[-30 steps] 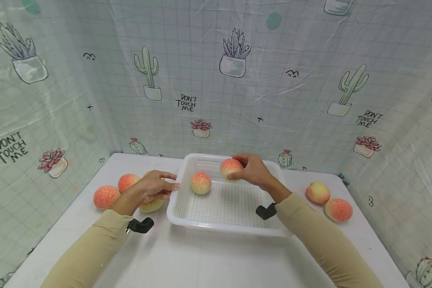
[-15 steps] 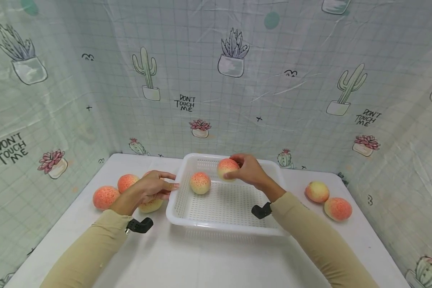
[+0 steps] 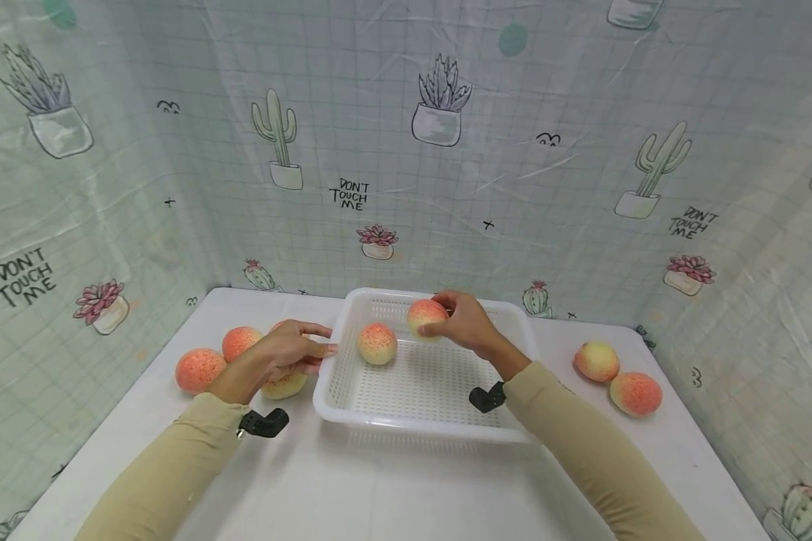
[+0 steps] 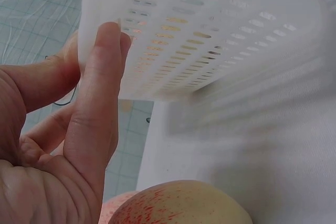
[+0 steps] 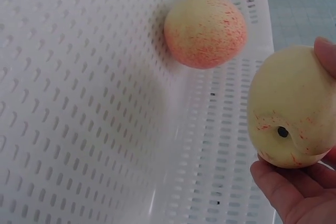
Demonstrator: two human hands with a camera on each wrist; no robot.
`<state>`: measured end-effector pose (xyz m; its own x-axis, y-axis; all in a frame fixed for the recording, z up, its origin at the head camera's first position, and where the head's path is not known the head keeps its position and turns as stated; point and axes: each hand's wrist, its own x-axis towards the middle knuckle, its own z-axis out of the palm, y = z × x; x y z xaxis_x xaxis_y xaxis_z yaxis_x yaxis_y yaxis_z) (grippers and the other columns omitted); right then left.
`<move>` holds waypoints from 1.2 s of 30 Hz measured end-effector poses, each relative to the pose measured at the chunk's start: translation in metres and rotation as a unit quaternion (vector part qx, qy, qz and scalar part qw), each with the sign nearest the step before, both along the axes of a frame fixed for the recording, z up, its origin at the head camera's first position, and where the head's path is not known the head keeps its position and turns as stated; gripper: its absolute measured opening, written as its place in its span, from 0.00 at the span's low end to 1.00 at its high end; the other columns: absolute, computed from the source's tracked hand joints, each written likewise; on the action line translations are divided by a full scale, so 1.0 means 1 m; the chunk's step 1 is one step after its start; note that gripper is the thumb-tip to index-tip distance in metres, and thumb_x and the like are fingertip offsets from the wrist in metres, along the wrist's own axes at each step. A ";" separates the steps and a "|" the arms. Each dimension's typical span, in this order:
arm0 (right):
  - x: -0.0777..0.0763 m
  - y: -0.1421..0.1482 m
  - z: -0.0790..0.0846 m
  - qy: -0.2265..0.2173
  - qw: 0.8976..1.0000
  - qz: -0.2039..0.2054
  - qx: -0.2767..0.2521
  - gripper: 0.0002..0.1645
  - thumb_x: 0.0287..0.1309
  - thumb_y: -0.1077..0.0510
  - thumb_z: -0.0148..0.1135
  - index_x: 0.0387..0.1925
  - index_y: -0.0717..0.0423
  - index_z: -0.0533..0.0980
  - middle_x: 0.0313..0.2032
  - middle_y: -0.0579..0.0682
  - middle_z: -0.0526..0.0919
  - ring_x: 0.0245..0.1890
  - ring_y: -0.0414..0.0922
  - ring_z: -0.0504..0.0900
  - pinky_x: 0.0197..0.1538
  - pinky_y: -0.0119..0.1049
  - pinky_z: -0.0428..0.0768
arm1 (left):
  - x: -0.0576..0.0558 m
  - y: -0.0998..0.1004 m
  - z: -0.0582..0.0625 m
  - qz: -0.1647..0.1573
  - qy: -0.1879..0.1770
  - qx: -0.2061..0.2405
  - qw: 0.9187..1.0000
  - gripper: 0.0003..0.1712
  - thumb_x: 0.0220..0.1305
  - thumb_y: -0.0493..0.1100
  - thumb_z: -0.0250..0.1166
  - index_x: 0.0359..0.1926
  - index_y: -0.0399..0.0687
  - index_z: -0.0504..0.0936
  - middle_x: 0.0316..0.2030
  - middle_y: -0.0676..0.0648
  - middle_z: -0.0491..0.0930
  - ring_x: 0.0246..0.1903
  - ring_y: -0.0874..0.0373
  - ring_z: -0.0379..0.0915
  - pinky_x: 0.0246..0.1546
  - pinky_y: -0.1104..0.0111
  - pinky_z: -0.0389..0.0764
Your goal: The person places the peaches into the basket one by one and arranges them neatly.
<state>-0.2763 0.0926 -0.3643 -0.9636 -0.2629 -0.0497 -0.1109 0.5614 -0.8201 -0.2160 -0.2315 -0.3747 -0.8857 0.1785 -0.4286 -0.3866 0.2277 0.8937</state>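
Note:
A white perforated plastic basket [image 3: 419,430] stands on the table, with one red-and-yellow peach [image 3: 377,344] inside near its left wall. My left hand [image 3: 289,352] pinches the basket's left rim between thumb and fingers, as the left wrist view shows. Over the back part of the basket my right hand [image 3: 470,324] grips a second peach [image 3: 425,318] from its right side. The right wrist view shows this held peach [image 5: 289,103] with its pale underside and a dark stem hole, raised above the slotted basket floor [image 5: 94,98].
On the left, several peaches lie on the white table [image 3: 298,481], among them a red one [image 3: 199,371] and one partly hidden under my left hand [image 3: 284,386]. Two more, a yellowish peach [image 3: 597,362] and a redder one [image 3: 636,394], sit right of the basket. A patterned curtain [image 3: 392,150] surrounds the table.
My right hand has moved slightly left with its peach, toward the one inside the basket. The left hand keeps its place on the rim.

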 end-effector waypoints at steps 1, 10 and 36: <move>0.000 0.000 -0.001 -0.001 1.000 -0.002 0.001 0.41 0.51 0.53 0.81 0.66 0.58 0.75 0.60 0.56 0.83 0.57 0.52 0.81 0.62 0.47 0.84 | 0.000 0.000 0.000 -0.001 0.001 0.001 1.000 0.34 0.69 0.40 0.71 0.72 0.36 0.70 0.36 0.44 0.89 0.29 0.60 0.88 0.32 0.69 0.90; 0.001 -0.001 -0.007 -0.002 1.000 0.010 -0.007 0.38 0.51 0.54 0.81 0.62 0.58 0.77 0.57 0.56 0.85 0.53 0.51 0.82 0.59 0.44 0.85 | 0.000 0.001 -0.002 0.001 0.000 0.002 1.000 0.34 0.69 0.40 0.71 0.71 0.36 0.71 0.36 0.44 0.90 0.29 0.59 0.88 0.32 0.69 0.90; -0.005 -0.008 -0.018 -0.005 0.999 0.009 0.039 0.35 0.51 0.51 0.80 0.59 0.57 0.79 0.53 0.53 0.86 0.49 0.48 0.82 0.53 0.40 0.84 | 0.001 0.000 -0.001 -0.003 0.002 0.009 1.000 0.34 0.69 0.39 0.70 0.71 0.35 0.70 0.37 0.44 0.89 0.30 0.59 0.88 0.33 0.68 0.90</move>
